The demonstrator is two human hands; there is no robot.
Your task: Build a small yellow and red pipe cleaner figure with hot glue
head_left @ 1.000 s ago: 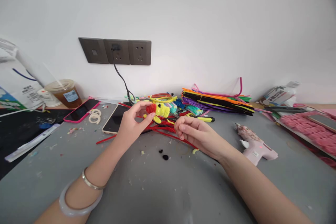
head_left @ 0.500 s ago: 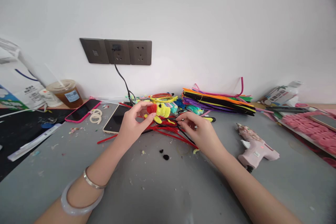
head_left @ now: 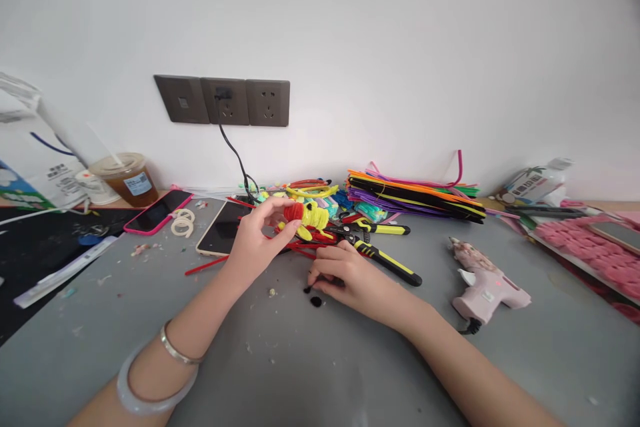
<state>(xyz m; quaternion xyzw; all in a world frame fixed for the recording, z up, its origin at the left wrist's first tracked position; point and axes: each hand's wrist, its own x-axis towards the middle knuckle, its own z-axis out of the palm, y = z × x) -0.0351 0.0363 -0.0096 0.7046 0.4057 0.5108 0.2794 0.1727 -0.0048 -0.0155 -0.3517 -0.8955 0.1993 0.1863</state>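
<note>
My left hand [head_left: 257, 240] is closed on a small yellow and red pipe-cleaner figure [head_left: 307, 217], held just above the grey table [head_left: 300, 360]. My right hand [head_left: 345, 280] rests low on the table with its fingers pinched at a tiny black piece [head_left: 307, 289]; a second black bit [head_left: 316, 301] lies beside it. Black and yellow cutters [head_left: 383, 257] lie just behind that hand, on loose red pipe cleaners [head_left: 305, 250].
A stack of coloured pipe cleaners [head_left: 415, 193] lies at the back. A pink glue gun [head_left: 487, 287] sits to the right, two phones [head_left: 157, 210] [head_left: 223, 227] and a cup of drink [head_left: 127, 177] to the left. Wall sockets [head_left: 223, 100] with a plugged cable are above.
My right hand left the cutters, which now lie on the table, and came down toward me to the black bits. The left hand with the figure shifted slightly right.
</note>
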